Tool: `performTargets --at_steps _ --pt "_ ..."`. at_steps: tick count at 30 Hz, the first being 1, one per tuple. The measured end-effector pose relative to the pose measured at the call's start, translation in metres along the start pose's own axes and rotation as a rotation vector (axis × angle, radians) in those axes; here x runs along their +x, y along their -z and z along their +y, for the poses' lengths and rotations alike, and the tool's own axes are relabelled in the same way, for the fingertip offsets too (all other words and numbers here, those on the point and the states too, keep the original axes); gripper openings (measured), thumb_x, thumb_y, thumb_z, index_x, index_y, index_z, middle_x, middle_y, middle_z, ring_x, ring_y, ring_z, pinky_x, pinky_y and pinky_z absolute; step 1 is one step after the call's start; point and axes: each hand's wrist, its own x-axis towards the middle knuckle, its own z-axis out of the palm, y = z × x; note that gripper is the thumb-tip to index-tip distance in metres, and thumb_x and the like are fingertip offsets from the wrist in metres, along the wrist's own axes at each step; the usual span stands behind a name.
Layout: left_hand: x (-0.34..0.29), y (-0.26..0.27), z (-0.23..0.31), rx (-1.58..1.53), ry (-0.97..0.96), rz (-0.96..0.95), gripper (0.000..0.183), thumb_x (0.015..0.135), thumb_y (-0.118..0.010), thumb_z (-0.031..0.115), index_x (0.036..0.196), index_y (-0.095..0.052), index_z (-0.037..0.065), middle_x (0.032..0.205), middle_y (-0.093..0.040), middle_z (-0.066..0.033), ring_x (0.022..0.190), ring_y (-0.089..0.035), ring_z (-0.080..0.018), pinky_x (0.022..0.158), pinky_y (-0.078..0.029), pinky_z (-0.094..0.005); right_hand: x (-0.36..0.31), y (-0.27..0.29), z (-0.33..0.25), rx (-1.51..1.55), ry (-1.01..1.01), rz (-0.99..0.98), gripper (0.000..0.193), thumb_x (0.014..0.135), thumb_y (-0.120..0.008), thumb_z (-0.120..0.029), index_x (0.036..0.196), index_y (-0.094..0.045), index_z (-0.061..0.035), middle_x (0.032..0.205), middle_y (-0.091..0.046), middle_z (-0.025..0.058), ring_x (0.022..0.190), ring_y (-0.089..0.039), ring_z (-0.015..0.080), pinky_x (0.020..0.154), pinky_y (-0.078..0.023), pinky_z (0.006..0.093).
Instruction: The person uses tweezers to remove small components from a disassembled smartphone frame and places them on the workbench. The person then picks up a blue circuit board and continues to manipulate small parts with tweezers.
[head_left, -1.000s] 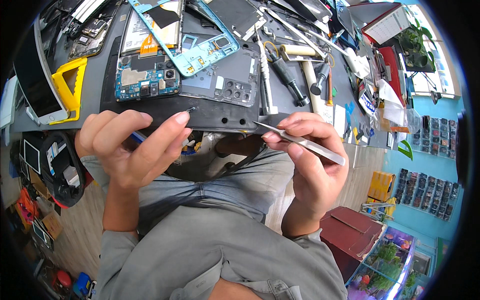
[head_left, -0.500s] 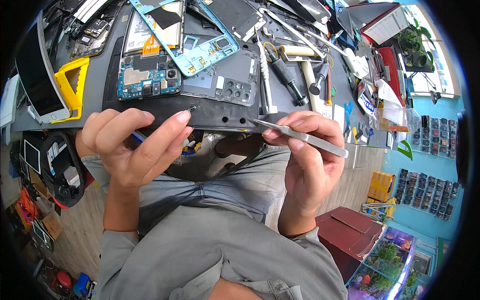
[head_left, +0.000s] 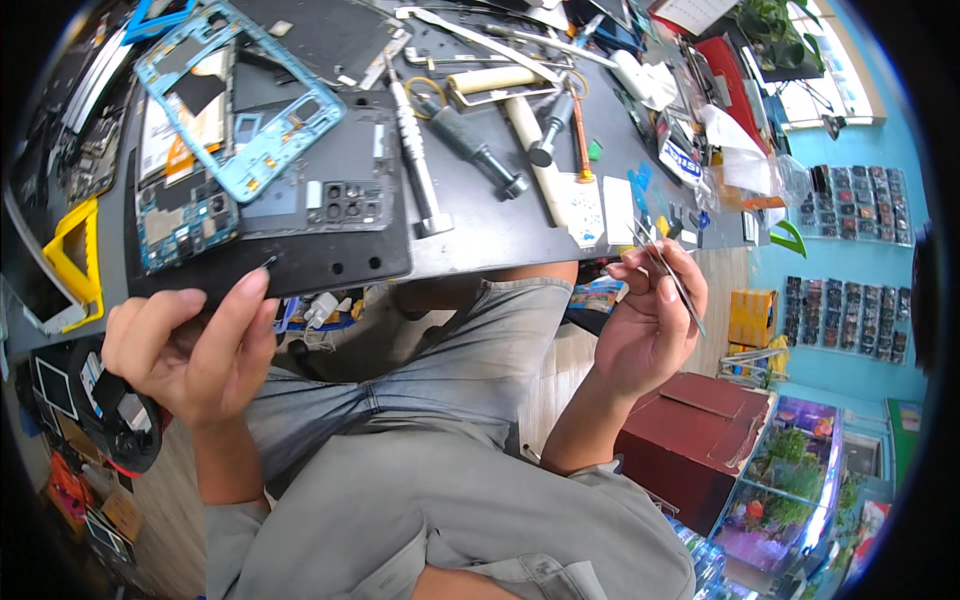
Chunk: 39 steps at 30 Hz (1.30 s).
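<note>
At lower left, my left hand (head_left: 200, 350) is raised over the front edge of the bench with its fingers partly curled. A tiny dark part (head_left: 270, 261) sits at one of its fingertips; the exact grip is hard to make out. My right hand (head_left: 650, 325) is off the bench edge at the right, pinching metal tweezers (head_left: 672, 280) whose points aim up toward the bench. Beyond my left hand lies an opened phone with a blue circuit board (head_left: 185, 222). A light-blue phone frame (head_left: 285, 150) rests across it, beside a dark panel with camera openings (head_left: 350, 203).
The phone parts lie on a black mat (head_left: 390, 258). A yellow bracket (head_left: 88, 270) stands at the left. Right of the mat are a ribbed metal tool (head_left: 415, 150), a dark-handled driver (head_left: 470, 145) and a cream-coloured rod (head_left: 535, 165). A dark red box (head_left: 690, 440) stands at lower right.
The view has swung right, so the bench shifts left. My right hand has moved away from the mat, and the tweezers now point more upward. The tiny part remains at my left fingertip.
</note>
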Motion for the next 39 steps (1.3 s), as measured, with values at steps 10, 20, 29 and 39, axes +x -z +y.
performTargets --at_steps 10,20,29,39 --pt "-0.008 -0.005 -0.003 -0.005 0.015 0.026 0.021 0.094 -0.087 0.022 0.114 -0.087 0.015 0.117 -0.047 -0.0076 0.105 -0.049 -0.0264 0.076 -0.046 -0.0317 -0.006 0.011 0.021 -0.186 0.032 0.123 0.023 0.105 -0.067 -0.002 0.124 -0.068 0.0106 0.112 -0.073 0.0227 0.082 -0.073 0.0238 0.069 -0.064 0.0359" --pt "-0.007 -0.006 0.0 -0.04 0.032 0.018 0.02 0.096 -0.085 0.019 0.116 -0.085 0.014 0.118 -0.047 -0.0076 0.104 -0.05 -0.0253 0.071 -0.045 -0.0291 -0.011 0.012 0.029 -0.273 0.073 0.138 0.024 0.104 -0.069 0.002 0.127 -0.066 0.0102 0.117 -0.075 0.0264 0.073 -0.068 0.0171 0.06 -0.057 0.0283" --pt "-0.004 0.002 0.0 0.048 0.04 -0.01 0.026 0.088 -0.091 0.027 0.114 -0.087 0.027 0.116 -0.049 -0.0028 0.101 -0.051 -0.0244 0.081 -0.045 -0.0353 -0.009 0.004 0.026 -0.378 0.083 0.19 0.023 0.106 -0.063 -0.002 0.124 -0.067 0.0106 0.095 -0.074 0.0177 0.067 -0.063 0.0127 0.059 -0.049 0.0255" --pt "-0.006 -0.009 -0.001 0.01 0.066 0.094 0.031 0.08 -0.091 0.038 0.111 -0.085 0.036 0.11 -0.053 0.006 0.096 -0.045 -0.0192 0.082 -0.036 -0.0334 -0.049 -0.092 0.004 -0.046 0.116 -0.382 0.028 0.108 -0.066 -0.011 0.134 -0.056 -0.0022 0.118 -0.069 0.0301 0.064 -0.07 0.0214 0.058 -0.06 0.03"
